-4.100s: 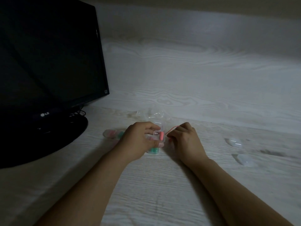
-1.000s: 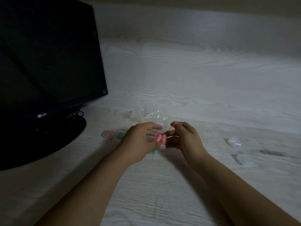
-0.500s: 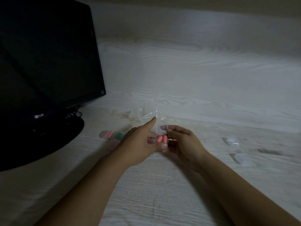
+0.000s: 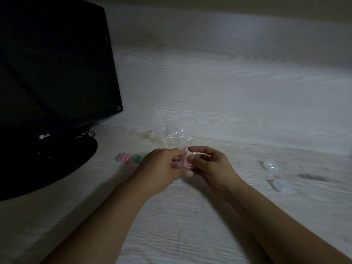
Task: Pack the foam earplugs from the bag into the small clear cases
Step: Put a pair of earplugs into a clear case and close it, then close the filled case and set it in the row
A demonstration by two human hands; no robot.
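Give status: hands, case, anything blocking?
Left hand and right hand both pinch one clear case, pink earplugs inside. Two empty cases wait right. Nothing blocking.

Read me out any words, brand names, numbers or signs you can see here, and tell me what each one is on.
"LG", with a round logo mark beside it: on the lower bezel of the black monitor.
A small square mark at the monitor's lower right corner: too small to read.
Nothing readable shows on the plastic bag or the clear cases.
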